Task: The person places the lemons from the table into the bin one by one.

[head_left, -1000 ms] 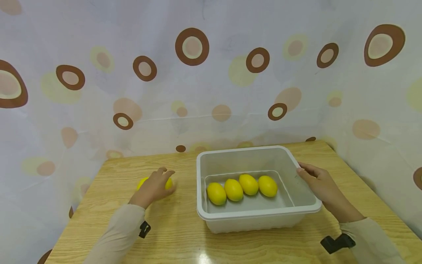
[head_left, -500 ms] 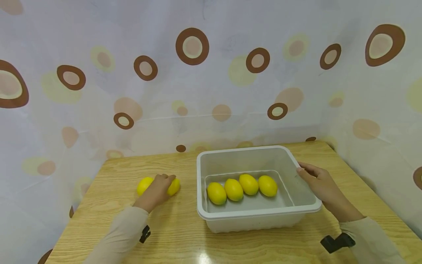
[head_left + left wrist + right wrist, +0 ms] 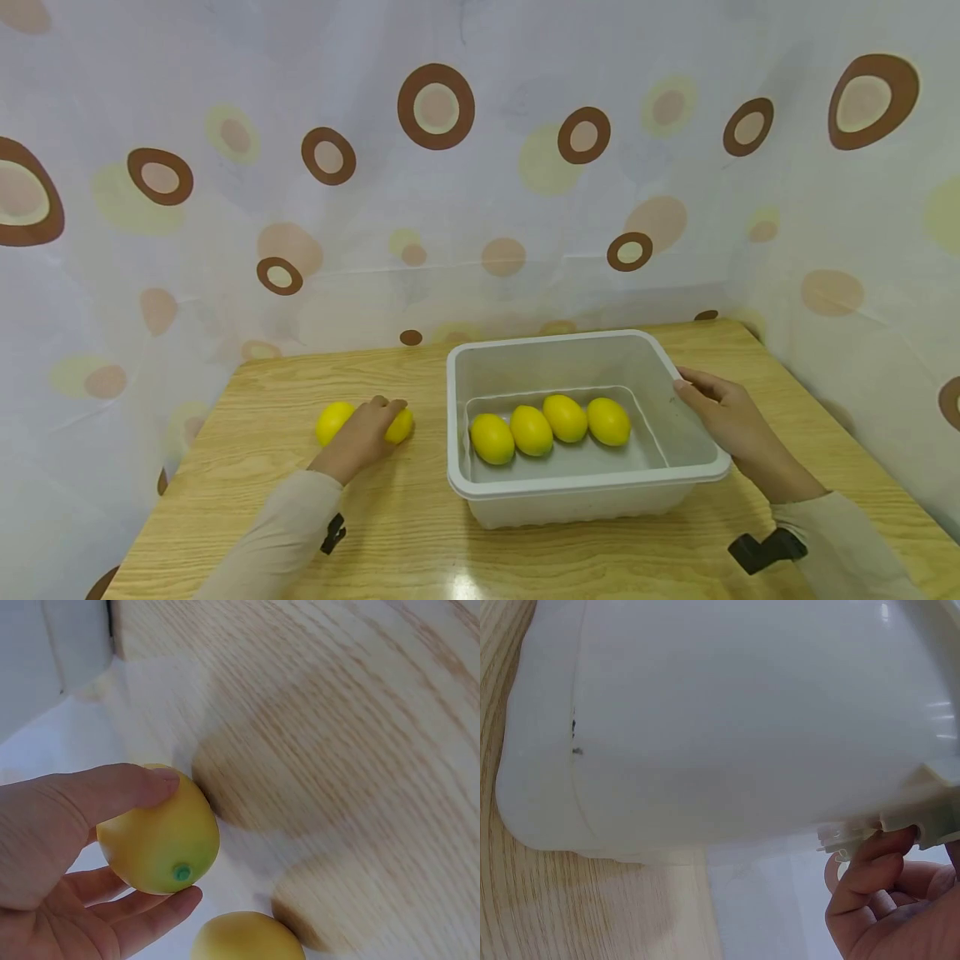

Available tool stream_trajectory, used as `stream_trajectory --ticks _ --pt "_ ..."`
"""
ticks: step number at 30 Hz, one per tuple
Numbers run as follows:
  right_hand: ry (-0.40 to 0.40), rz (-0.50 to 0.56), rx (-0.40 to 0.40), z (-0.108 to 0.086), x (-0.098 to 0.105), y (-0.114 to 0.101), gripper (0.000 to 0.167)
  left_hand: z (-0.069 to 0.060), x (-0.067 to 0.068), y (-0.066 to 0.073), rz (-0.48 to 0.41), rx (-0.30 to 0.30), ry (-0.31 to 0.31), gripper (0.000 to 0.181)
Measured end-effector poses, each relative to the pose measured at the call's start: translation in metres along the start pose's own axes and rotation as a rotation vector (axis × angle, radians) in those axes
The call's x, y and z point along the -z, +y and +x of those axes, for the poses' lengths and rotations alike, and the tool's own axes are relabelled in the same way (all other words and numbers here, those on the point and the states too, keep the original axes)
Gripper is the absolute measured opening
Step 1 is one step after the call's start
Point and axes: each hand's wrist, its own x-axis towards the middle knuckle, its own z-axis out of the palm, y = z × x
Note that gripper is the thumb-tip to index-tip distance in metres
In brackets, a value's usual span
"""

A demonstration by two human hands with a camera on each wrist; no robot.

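In the head view, my left hand (image 3: 362, 440) grips a yellow lemon (image 3: 402, 427) on the left part of the table. The left wrist view shows thumb and fingers on opposite sides of this lemon (image 3: 165, 844), its green-tipped end exposed. A second lemon (image 3: 332, 421) lies just left of that hand, partly covered by it. My right hand (image 3: 731, 417) holds the right rim of a white plastic box (image 3: 592, 483), thumb over the edge. From the right wrist, its fingers (image 3: 866, 881) curl under the rim, beside the box's outer wall. Several lemons (image 3: 532, 432) lie in a row inside.
The box stands on a light wooden table (image 3: 405, 533), right of centre. Behind and at both sides hangs a pale curtain (image 3: 480, 192) with brown and yellow ovals, meeting the table's back edge.
My left hand has come down from above the two loose lemons and taken hold of the right one, which has shifted slightly right. The right hand and box stay put.
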Motion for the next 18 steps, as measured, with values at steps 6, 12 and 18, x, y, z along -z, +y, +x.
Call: stream_trajectory --ticks 6,12,18 --pt "-0.007 0.01 0.007 0.0 0.0 0.002 0.064 -0.001 0.003 0.002 -0.007 -0.003 0.006 0.06" --pt "-0.015 0.024 0.011 0.001 -0.001 0.005 0.064 -0.002 0.013 0.002 -0.026 -0.017 0.047 0.062" --pt "-0.006 0.029 0.009 0.001 -0.001 0.006 0.063 -0.001 0.028 0.003 -0.042 -0.046 0.106 0.062"
